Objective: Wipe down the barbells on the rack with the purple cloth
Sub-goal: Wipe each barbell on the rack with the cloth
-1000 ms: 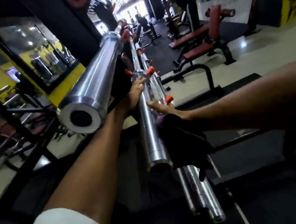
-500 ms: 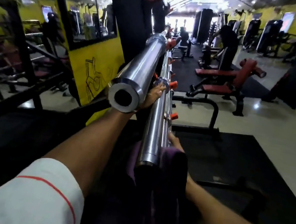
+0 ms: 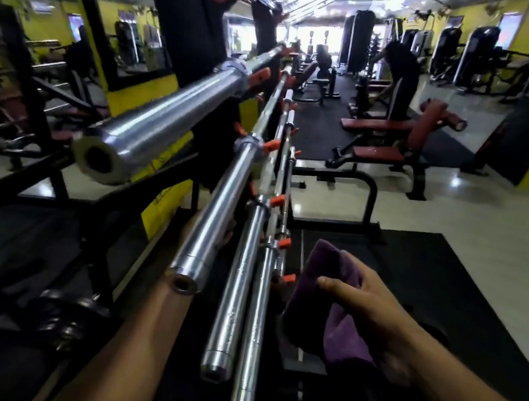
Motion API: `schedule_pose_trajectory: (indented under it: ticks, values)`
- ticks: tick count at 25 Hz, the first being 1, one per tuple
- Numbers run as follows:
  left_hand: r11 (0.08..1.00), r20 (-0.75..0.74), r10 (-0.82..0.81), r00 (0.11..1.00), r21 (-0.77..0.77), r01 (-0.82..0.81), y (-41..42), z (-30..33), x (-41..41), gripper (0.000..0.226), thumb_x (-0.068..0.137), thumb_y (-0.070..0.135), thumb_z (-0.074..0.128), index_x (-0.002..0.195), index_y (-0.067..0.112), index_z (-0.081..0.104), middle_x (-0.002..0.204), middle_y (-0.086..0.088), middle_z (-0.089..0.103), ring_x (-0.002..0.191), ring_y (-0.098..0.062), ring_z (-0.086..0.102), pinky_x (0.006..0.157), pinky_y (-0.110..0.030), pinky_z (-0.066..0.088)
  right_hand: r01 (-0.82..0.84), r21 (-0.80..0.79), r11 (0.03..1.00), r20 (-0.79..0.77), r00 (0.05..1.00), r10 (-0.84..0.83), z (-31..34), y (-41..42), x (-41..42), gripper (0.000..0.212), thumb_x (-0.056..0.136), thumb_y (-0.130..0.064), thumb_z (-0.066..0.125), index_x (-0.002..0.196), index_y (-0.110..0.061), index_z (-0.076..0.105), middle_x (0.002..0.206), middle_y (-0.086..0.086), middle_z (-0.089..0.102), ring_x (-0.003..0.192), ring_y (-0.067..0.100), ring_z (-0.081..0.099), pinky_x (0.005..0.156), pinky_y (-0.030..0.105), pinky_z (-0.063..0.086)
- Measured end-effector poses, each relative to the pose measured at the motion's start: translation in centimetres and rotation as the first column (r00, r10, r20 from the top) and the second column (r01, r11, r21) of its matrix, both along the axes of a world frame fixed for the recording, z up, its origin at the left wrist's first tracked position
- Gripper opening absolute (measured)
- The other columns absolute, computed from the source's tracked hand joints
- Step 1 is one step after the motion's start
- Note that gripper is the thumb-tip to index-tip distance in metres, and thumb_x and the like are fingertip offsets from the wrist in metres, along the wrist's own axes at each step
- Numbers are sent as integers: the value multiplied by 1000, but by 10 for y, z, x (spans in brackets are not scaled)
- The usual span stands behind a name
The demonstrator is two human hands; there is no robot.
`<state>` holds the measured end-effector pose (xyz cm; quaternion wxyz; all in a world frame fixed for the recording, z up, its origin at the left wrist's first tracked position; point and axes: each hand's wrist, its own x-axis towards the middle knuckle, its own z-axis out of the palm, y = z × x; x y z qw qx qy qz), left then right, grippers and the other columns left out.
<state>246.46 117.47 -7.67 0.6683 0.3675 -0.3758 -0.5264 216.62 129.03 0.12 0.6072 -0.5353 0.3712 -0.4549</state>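
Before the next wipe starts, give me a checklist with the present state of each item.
1. Purple cloth in hand: ok, the right hand holds it.
2. Cloth on a bar: not ok, it hangs apart, to the right of the chrome steel barbells.
3. Left hand steadying the second bar: cannot tell, the bar hides its grip.
4. Bars seated on the orange rack pegs: ok.
5. Bar ends reachable: ok.

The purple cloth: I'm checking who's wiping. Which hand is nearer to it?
Right. The right hand grips the purple cloth, clear of the bars; the left hand reaches behind the second barbell, mostly hidden.
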Motion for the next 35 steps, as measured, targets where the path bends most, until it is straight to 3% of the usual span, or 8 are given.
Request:
schedule_pose_trajectory:
  ticks: [2,4,7,11,15,21,26,35]
  values:
    - [994,-48,49,998,102,-44,19,16,-68,15,101,24,55,113,20,61,123,-9,69,99,-16,70,94,-32,55,93,-141,986,-192,974,-120,-15,-5,-60,21,89,-4,72,108,-13,68,96,4,74,92,20,70,84,37,58]
    - [979,31,40,999,198,-45,36,20,-145,19,107,18,42,110,16,60,120,-14,69,96,-20,70,94,-37,53,130,-273,953,-372,899,-229,-24,-7,-124,22,88,-7,73,103,-22,70,92,-3,74,89,12,71,80,33,57]
    - [970,325,-190,926,209,125,46,7,-258,19,104,11,48,115,16,63,109,-8,74,100,-24,70,93,-38,51,184,-328,927,-499,799,-335,-42,-1,-221,25,86,-12,74,101,-31,69,92,-11,74,89,6,70,81,31,57]
    - [835,640,-499,584,175,522,37,-15,-388,36,94,29,68,129,27,60,125,2,68,119,-14,63,97,-28,50,341,-313,887,-487,744,-458,-63,15,-331,16,90,-17,74,101,-28,70,93,-12,74,88,1,70,79,26,56]
    - [691,755,-589,288,286,664,29,-38,-491,51,81,47,78,128,36,61,123,11,68,120,-8,61,107,-42,47,505,-289,813,-441,684,-581,-91,21,-425,12,90,-20,74,99,-27,69,92,-11,73,89,6,69,82,35,57]
    - [620,762,-622,179,340,708,-16,-79,-599,16,92,25,71,105,33,69,101,6,72,98,-14,69,92,-43,56,612,-216,761,-463,622,-631,-148,-2,-526,14,87,-24,78,98,-29,70,91,-7,74,87,11,71,82,42,58]
    - [634,819,-565,101,353,688,-96,-130,-678,35,89,23,74,119,38,63,116,16,62,109,0,61,95,-24,53,629,-162,760,-632,526,-569,-190,-44,-604,16,83,-25,82,92,-31,71,86,-14,72,83,3,69,76,29,58]
    - [643,829,-541,-138,514,567,-229,-174,-789,44,91,41,69,132,36,55,121,14,54,115,-5,56,100,-30,50,759,-193,622,-767,279,-578,-209,-141,-729,27,80,-30,83,76,-32,57,82,-12,61,77,5,59,68,19,45]
